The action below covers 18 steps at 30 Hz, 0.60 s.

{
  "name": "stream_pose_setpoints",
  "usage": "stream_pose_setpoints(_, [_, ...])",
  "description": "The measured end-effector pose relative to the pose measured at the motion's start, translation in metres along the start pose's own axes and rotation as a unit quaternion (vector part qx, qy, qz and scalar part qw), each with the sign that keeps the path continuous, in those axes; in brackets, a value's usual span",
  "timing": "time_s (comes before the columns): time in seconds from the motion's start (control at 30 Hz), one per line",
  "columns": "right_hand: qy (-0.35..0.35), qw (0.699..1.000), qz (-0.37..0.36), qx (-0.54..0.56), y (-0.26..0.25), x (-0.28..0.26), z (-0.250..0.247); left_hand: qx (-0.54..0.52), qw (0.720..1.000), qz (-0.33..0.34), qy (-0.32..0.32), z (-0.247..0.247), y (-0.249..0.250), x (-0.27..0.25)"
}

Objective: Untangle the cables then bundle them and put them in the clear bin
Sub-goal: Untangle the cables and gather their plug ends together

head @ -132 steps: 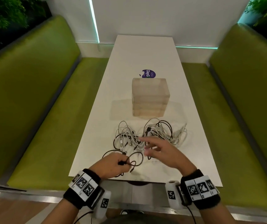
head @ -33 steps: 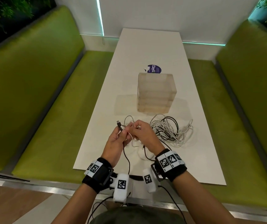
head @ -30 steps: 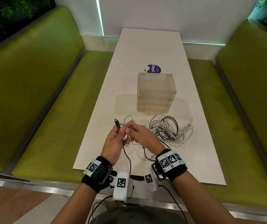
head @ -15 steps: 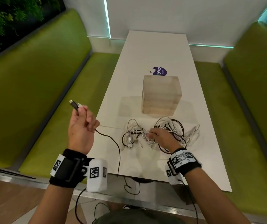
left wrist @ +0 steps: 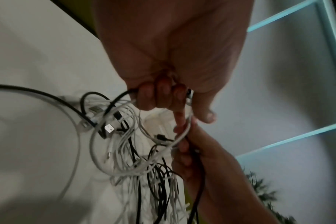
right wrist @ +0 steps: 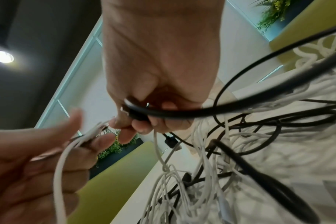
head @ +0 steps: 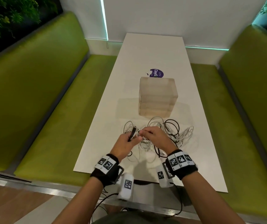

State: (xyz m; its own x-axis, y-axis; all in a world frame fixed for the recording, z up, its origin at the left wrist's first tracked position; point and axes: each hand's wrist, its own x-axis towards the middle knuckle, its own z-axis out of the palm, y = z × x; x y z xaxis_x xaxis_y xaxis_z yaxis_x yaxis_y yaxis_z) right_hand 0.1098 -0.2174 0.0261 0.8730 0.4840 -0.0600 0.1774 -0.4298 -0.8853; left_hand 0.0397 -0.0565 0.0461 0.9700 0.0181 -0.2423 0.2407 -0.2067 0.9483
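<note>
Left hand [head: 126, 147] grips a black cable [head: 132, 134]; right hand [head: 155, 138] pinches a white cable [left wrist: 179, 136]. Pulling apart now could tighten the tangle [head: 170, 133]; loops look interlocked.

Readable text: one sticker

On the purple round sticker [head: 157, 73], stuck to the white table [head: 153, 50] at twelve o'clock of the clear bin [head: 157, 97], white letters "ClayG" are read (turned sideways; the finer print below is too small). Square black-and-white coded markers are borne by both wristbands, without legible words.
</note>
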Motion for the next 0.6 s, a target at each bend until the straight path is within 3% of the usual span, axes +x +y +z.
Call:
stream_pose_setpoints(0.1, [0.001,1.0,-0.007,-0.016,0.0,-0.003,0.001,-0.011,0.999,0.008,0.032,0.007,0.006,0.002])
stream_pose_setpoints(0.33, [-0.006,0.985,0.033,-0.172,0.033,-0.002,-0.011,-0.174,0.978,0.038,0.111,-0.032,0.031,-0.009])
stream_pose_setpoints(0.5, [0.014,0.99,0.065,-0.128,0.046,-0.005,-0.017,-0.266,0.943,0.083,0.183,-0.075,0.046,-0.014])
stream_pose_setpoints(0.6, [0.007,0.991,0.062,-0.116,0.039,-0.006,-0.018,-0.212,0.957,0.073,0.183,-0.088,0.04,-0.015])
